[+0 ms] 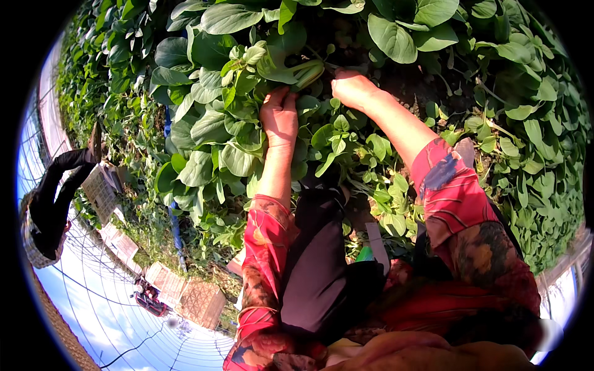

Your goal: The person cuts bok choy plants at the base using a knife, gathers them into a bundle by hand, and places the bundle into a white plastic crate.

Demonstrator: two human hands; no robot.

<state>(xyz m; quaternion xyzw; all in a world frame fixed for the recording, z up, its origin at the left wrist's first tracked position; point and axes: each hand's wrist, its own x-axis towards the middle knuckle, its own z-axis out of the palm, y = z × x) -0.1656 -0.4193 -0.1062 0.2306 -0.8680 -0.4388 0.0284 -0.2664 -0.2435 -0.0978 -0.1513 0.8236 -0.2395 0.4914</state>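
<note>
My left hand [280, 116] is closed at the lower stalks of a leafy green, which looks like a pak choi [307, 75]. Its pale stalk base points right, and its leaves spread to the left. Just right of that base, my right hand [353, 89] is curled low over the dark soil [413, 95]. What lies inside its fingers is hidden. A thin pale stem runs between the base and my right fingertips. Small weedy plants [336, 139] grow below and between both hands.
Dense rows of leafy greens [524, 106] stand on both sides. A blue hose or strip [175, 232] runs along the left. Farther off are woven baskets [200, 301], a red vehicle [149, 299] and another person [51, 208]. A greenhouse frame [93, 297] arches behind.
</note>
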